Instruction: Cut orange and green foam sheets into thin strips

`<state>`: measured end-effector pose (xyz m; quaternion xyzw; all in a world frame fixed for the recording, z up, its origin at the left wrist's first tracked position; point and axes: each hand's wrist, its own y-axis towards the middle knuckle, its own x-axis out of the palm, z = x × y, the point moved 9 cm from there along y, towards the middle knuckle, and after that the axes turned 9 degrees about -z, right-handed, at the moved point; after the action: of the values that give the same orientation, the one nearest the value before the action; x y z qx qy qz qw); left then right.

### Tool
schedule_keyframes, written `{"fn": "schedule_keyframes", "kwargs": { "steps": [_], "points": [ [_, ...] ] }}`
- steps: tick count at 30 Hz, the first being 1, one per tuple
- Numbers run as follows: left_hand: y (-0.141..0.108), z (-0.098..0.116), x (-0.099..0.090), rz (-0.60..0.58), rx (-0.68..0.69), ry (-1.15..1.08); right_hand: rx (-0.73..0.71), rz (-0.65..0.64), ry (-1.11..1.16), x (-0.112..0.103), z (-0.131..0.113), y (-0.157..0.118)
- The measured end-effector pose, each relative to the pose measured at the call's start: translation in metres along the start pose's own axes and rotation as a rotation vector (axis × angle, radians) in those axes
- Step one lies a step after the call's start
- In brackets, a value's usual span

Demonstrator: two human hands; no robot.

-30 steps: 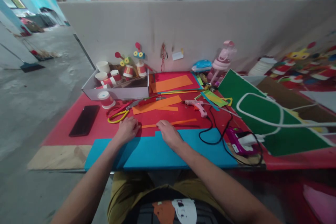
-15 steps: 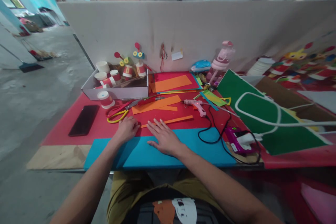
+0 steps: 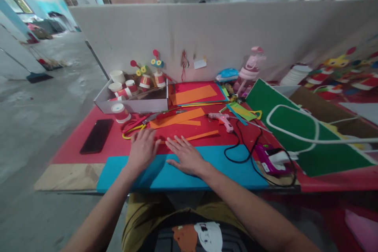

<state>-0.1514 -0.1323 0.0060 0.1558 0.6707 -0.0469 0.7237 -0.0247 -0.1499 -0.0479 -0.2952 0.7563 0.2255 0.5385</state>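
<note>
A thin orange paper strip (image 3: 203, 136) lies across the red table cover just above the edge of a blue sheet (image 3: 227, 169). My right hand (image 3: 186, 155) rests flat with fingers spread, its fingertips over the strip's left part. To its left, my left hand (image 3: 143, 149) has its fingers stretched forward and its thumb by the strip's left end. That end is partly hidden, so contact there is unclear. Yellow-handled scissors (image 3: 132, 130) sit just beyond my left fingers. Wider orange paper pieces (image 3: 180, 118) lie behind the strip.
At left are a black phone (image 3: 97, 136), a red-and-white paper cup (image 3: 120, 113) and a white box (image 3: 132, 105) of cup figures. Rightward lie a pink glue gun (image 3: 223, 120) with black cord, a purple box (image 3: 270, 159) and a green board (image 3: 283, 126). A pink bottle (image 3: 249, 67) stands behind.
My left hand has gone from curled fingers to fingers stretched forward, its back turned more upward. My right hand stays flat in place. The view has shifted slightly.
</note>
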Motion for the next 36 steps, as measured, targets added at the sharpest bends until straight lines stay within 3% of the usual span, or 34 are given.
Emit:
{"fn": "schedule_keyframes", "kwargs": {
  "steps": [2, 5, 10, 18, 21, 25, 28, 31, 34, 36],
  "points": [
    [-0.013, 0.033, 0.006, -0.028, 0.179, -0.001, 0.0, -0.019, -0.005, 0.001, 0.0, 0.0],
    [-0.025, 0.054, 0.026, -0.086, 0.202, 0.01, 0.0, -0.048, -0.014, 0.003, -0.001, 0.0],
    [-0.035, 0.035, 0.041, -0.096, 0.111, 0.049, 0.017, -0.01, -0.009, -0.002, -0.003, 0.001],
    [-0.042, -0.005, 0.021, -0.118, 0.036, 0.056, 0.06, 0.043, -0.006, -0.003, 0.009, -0.009],
    [-0.024, 0.001, 0.011, -0.118, 0.055, 0.034, 0.049, 0.062, 0.01, -0.004, 0.009, -0.009],
    [0.006, 0.023, 0.022, -0.24, 0.142, 0.062, 0.008, 0.129, 0.101, -0.017, 0.006, -0.014],
    [0.029, 0.023, 0.03, -0.278, 0.122, 0.06, 0.017, 0.29, 0.316, -0.035, 0.013, -0.025],
    [0.057, 0.012, 0.032, -0.287, 0.055, -0.112, 0.199, 0.422, 0.722, -0.033, 0.044, -0.023],
    [0.091, 0.013, 0.026, -0.254, 0.057, -0.399, 0.367, 0.421, 1.309, -0.008, 0.075, 0.008],
    [0.11, 0.021, 0.018, -0.182, 0.082, -0.549, 0.389, 0.552, 1.595, -0.007, 0.093, 0.033]
  ]
}}
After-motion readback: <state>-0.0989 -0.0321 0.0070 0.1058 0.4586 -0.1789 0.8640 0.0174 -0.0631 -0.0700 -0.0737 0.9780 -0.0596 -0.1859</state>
